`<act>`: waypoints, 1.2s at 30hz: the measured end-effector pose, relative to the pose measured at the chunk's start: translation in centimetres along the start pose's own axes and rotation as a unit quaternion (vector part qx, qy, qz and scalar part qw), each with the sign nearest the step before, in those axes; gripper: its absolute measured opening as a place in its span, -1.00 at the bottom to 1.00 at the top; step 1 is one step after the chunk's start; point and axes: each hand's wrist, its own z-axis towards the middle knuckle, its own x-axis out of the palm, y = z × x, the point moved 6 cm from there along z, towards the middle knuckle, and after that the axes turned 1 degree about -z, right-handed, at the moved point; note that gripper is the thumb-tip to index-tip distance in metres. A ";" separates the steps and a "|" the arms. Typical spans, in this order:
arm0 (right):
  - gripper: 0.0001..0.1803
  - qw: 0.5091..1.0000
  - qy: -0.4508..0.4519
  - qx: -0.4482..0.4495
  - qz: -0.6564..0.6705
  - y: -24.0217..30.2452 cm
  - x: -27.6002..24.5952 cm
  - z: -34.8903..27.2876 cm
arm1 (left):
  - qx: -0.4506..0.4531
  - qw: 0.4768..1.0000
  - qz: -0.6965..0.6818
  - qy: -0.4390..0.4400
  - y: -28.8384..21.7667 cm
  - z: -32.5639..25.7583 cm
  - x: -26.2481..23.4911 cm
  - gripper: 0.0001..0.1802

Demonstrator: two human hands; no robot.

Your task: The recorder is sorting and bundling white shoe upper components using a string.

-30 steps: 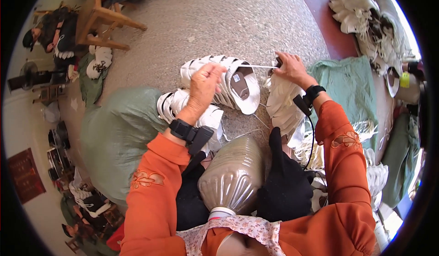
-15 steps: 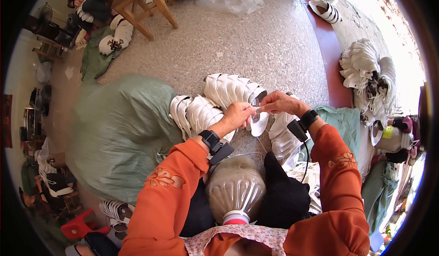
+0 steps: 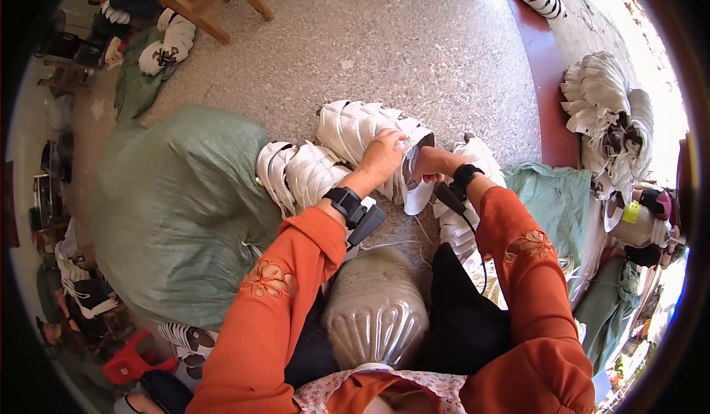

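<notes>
A row of nested white shoe uppers (image 3: pixel 353 127) with dark linings lies on the speckled floor in front of me. My left hand (image 3: pixel 382 156) rests over its near right end, fingers bunched against an upper. Close on its right, my right hand (image 3: pixel 435 165) is curled at the dark opening of the end upper (image 3: pixel 418 196); whatever its fingers grip is hidden. A second nested stack of uppers (image 3: pixel 314 173) lies left of my left wrist, and another stack (image 3: pixel 477 156) lies beyond my right wrist. White cord (image 3: pixel 423 229) trails below the end upper.
A big clear plastic bottle (image 3: pixel 376 318) stands between my knees. To the left bulges a green sack (image 3: pixel 177 214). More bundled uppers (image 3: pixel 606 110) lie past the red floor strip (image 3: pixel 549 103), near a green cloth (image 3: pixel 551 199). A wooden stool (image 3: pixel 214 0) stands at upper left.
My hands have come apart from a pinch around a small white strand. The left has shifted up onto the stack; the right has turned down at the end upper. The whole view has shifted slightly.
</notes>
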 end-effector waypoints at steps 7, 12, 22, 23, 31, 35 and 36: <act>-0.84 0.823 -0.185 -0.169 0.509 -1.9 -0.1 4.8 | 0.027 0.998 0.033 0.041 -0.9 -0.9 1.1 -0.67; -0.84 0.661 -0.116 -0.124 0.731 -2.5 2.1 6.9 | 0.057 0.994 0.073 0.058 -1.0 -1.1 1.9 -0.64; -0.79 0.661 0.002 -0.198 0.724 -0.1 1.9 5.8 | 0.085 0.979 0.126 -0.139 -0.6 1.4 -3.5 -0.63; -0.77 0.673 0.008 -0.194 0.714 -0.6 1.8 6.1 | 0.021 0.978 0.170 -0.119 0.0 2.3 -3.5 -0.61; -0.78 0.682 0.029 -0.189 0.706 -2.8 2.5 8.6 | -0.163 0.926 0.335 0.069 -0.1 5.5 -2.9 -0.43; -0.76 0.615 0.092 -0.249 0.742 -2.2 3.7 7.5 | -0.090 0.910 0.387 0.121 -1.9 3.8 -1.0 -0.43; -0.76 0.612 0.096 -0.251 0.743 -1.6 4.1 6.8 | -0.093 0.908 0.391 0.121 -1.4 3.0 -0.8 -0.43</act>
